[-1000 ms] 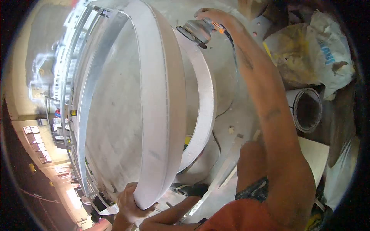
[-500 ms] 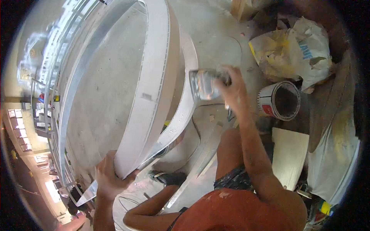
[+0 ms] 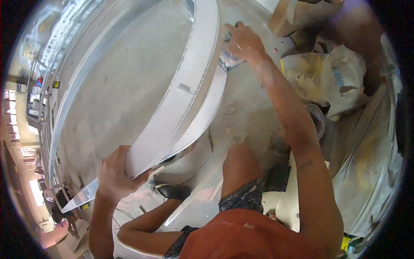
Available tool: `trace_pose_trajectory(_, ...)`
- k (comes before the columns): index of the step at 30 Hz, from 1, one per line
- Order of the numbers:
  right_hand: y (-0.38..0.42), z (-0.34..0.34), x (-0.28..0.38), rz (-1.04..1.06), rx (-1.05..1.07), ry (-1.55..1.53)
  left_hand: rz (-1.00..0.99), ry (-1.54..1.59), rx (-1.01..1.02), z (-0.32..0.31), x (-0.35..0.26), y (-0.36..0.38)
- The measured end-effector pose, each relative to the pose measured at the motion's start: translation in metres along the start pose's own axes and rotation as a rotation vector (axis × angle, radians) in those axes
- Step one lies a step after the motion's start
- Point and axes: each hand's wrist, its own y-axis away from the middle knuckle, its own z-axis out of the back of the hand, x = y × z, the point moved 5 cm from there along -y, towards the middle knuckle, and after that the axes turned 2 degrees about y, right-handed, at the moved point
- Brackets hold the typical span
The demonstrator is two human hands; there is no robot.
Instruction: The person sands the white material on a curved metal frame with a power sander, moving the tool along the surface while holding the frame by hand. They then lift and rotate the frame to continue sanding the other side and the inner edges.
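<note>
A large curved strip frame [image 3: 177, 99], pale on its faces with metal edges, rises in front of me and bends away. My left hand [image 3: 120, 172] is wrapped around its near, pointed end. At the far part of the curve, my right hand [image 3: 246, 42] grips a power sander [image 3: 230, 60]. The sander's flat base is against or very close to the outer strip [image 3: 211, 103]; the exact contact is partly hidden. My right hand covers much of the tool's top.
A torn plastic sack [image 3: 345, 75] lies on the right, with a bucket [image 3: 317, 118] partly hidden behind my right forearm. Cardboard [image 3: 282, 17] stands at the upper right. A thin metal frame [image 3: 54, 142] curves along the left. A cord runs over the dusty floor [image 3: 116, 95].
My right hand and the sander have moved up and away along the curved strip. My left hand keeps its hold on the near end. The view has shifted a little.
</note>
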Motion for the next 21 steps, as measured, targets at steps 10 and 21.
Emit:
trace_pose_trajectory(10, -0.077, -0.041, 0.005, 0.07, 0.017, -0.018, -0.041, 0.031, -0.014, 0.005, -0.005, -0.002)
trace_pose_trajectory(21, 0.038, -0.028, 0.081, 0.293, 0.245, -0.027, -0.118, 0.059, -0.193, 0.01, -0.007, 0.011)
